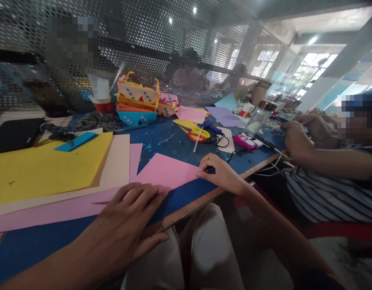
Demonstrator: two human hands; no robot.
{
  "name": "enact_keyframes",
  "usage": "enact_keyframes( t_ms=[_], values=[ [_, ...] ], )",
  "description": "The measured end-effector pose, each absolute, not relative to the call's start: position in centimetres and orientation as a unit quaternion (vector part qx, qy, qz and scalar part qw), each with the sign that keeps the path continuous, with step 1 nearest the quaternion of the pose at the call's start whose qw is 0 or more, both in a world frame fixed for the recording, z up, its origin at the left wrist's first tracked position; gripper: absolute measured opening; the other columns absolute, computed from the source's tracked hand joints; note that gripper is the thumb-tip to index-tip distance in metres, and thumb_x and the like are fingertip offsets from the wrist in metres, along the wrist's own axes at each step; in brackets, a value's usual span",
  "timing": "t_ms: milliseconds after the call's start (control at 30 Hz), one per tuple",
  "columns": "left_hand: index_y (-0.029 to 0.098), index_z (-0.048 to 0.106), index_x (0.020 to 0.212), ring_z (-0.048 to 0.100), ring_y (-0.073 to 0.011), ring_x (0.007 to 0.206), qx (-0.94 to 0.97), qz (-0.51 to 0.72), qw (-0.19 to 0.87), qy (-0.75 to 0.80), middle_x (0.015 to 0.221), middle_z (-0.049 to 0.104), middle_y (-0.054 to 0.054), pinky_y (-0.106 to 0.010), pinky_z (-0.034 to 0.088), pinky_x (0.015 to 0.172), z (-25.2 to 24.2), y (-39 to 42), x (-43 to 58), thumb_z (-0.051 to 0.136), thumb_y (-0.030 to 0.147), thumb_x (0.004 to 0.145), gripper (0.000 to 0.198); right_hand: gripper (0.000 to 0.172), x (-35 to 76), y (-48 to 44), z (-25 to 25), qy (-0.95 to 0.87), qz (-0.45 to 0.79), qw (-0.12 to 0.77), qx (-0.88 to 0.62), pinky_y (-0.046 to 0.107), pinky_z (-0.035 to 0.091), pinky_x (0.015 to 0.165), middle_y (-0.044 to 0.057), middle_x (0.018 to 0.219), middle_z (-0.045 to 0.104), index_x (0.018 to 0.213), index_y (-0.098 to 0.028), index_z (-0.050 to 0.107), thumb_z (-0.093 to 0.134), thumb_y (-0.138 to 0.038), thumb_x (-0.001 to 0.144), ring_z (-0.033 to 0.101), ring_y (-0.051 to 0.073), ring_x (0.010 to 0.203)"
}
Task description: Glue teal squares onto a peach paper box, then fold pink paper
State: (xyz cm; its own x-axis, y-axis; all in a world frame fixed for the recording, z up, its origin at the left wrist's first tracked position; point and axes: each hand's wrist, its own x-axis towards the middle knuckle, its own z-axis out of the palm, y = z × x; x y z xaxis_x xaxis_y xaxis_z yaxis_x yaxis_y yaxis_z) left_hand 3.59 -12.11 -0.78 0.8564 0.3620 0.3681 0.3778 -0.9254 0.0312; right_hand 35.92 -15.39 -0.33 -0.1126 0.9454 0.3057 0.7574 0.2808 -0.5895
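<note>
Left hand: the left hand (125, 225) lies palm down with fingers spread flat, pressing the near edge of the pink paper (164, 171); the forearm comes in from the lower left.
Right hand: the right hand (222, 173) has its fingers drawn together, fingertips pinning the paper's right corner; the wrist is raised and the arm comes in from the lower right.
Pink paper: flat on the blue table (180, 147) near its front edge, a folded triangular flap pointing up between the 2 hands.
Beside it: yellow sheet (47, 165) on a cream sheet, to the left.
Farther back: red-handled scissors (196, 135), a stack of paper boxes (137, 100).
Co-worker: a person's hand (297, 139) at the table's right end, well apart.
</note>
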Motion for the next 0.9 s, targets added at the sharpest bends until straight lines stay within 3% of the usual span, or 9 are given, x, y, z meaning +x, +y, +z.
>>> enact_keyframes(
  t_ms=[533,900],
  values=[
    [0.022,0.05,0.149,0.052,-0.0353,0.119,-0.966,-0.17,0.018,-0.194,0.131,0.061,-0.012,-0.053,0.041,0.103,-1.16,-12.02,3.41,0.069,0.053,0.091,0.07,0.017,36.52,-15.61,-0.17,-0.721,0.155,0.33,-0.589,0.034,0.047,0.091,0.004,0.102,0.064,0.08,-0.021,0.067,0.074,-0.03,0.092,0.062,0.017,0.097],
    [0.022,0.05,0.149,0.053,-0.034,0.118,-0.967,-0.171,0.034,-0.185,0.13,0.061,-0.012,-0.05,0.039,0.103,-1.17,-11.95,3.36,0.07,0.053,0.09,0.07,0.015,36.89,-15.53,-0.25,-0.716,0.153,0.335,-0.592,0.033,0.047,0.089,0.004,0.103,0.066,0.078,-0.02,0.065,0.075,-0.019,0.088,0.064,0.017,0.097]
  ],
)
